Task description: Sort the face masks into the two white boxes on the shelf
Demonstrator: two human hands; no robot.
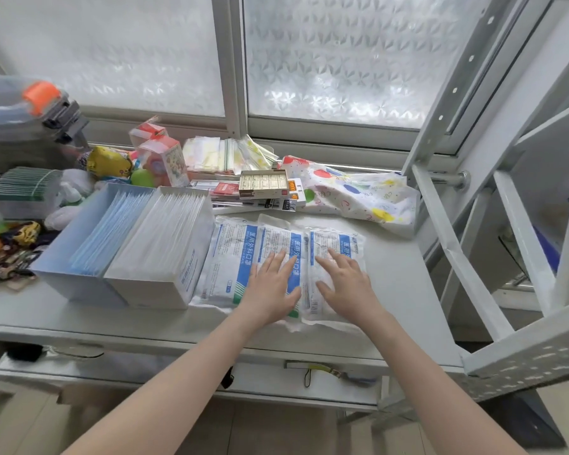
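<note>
Two white boxes stand side by side on the shelf. The left box (56,267) holds upright blue masks, and the right box (151,287) holds upright clear-wrapped white masks. To their right lie three flat mask packs with blue stripes: the left pack (224,261), the middle pack (278,239) and the right pack (334,241). My left hand (271,287) rests flat on the middle pack with fingers spread. My right hand (345,284) rests flat on the right pack, fingers apart. Neither hand grips anything.
A polka-dot plastic bag (358,192) lies behind the packs at the right. A small box of staples (263,183), zip bags (224,156) and toys (112,165) crowd the back and left. A white metal shelf frame (473,264) rises at the right edge.
</note>
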